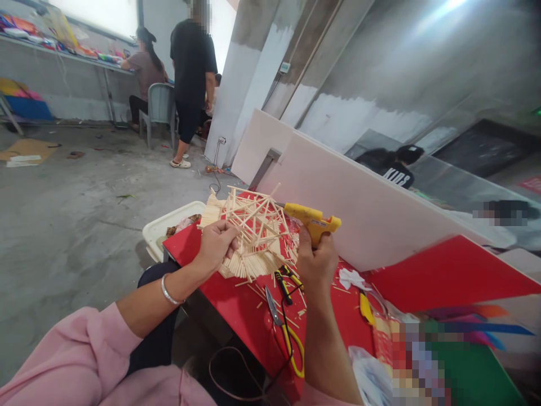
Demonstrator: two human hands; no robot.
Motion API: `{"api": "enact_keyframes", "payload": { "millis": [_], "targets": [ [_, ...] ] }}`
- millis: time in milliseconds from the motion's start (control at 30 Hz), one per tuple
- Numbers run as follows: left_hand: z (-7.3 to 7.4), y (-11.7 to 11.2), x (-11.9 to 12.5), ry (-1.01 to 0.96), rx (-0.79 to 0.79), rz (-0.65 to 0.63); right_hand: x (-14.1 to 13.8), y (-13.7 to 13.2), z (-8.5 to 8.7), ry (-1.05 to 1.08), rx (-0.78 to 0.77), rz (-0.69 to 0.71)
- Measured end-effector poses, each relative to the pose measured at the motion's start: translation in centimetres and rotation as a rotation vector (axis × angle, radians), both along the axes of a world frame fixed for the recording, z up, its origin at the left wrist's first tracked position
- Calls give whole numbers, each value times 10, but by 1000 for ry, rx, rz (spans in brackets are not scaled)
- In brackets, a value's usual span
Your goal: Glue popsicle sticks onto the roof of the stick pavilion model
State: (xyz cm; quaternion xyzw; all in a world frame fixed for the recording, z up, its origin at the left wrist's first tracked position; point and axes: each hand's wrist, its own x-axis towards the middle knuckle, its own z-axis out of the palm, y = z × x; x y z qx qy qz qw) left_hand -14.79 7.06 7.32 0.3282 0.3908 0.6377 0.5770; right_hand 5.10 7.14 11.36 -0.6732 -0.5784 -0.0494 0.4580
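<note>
My right hand [318, 260] is wrapped round the grip of a yellow hot glue gun [310, 216]. The gun's tip points left, at the edge of an open framework of thin wooden sticks [256, 213]. With fingers pinched, my left hand [217, 241] holds this framework at its near left side. Below it lies a fan-like layer of sticks laid side by side [253, 264]; I cannot tell whether the two are joined. Pliers with yellow and black handles [284, 286] and yellow-handled scissors [276, 310] lie just below, on the red table [236, 304].
Loose sticks litter the tabletop. A cable runs down past the scissors. White panels [329, 197] stand upright behind the table. A pale plastic bin [154, 231] is at the left, crumpled white paper [351, 278] at the right. Other people are in the background.
</note>
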Motion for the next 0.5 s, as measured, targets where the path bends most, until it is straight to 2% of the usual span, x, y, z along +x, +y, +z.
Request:
{"api": "enact_keyframes", "payload": {
  "millis": [233,500],
  "targets": [
    [2,0,0,-31,3,-14,6,-20,-7,131,-48,23],
    [0,2,-1,-37,-9,-43,3,-21,-17,178,-51,108]
  ]
}}
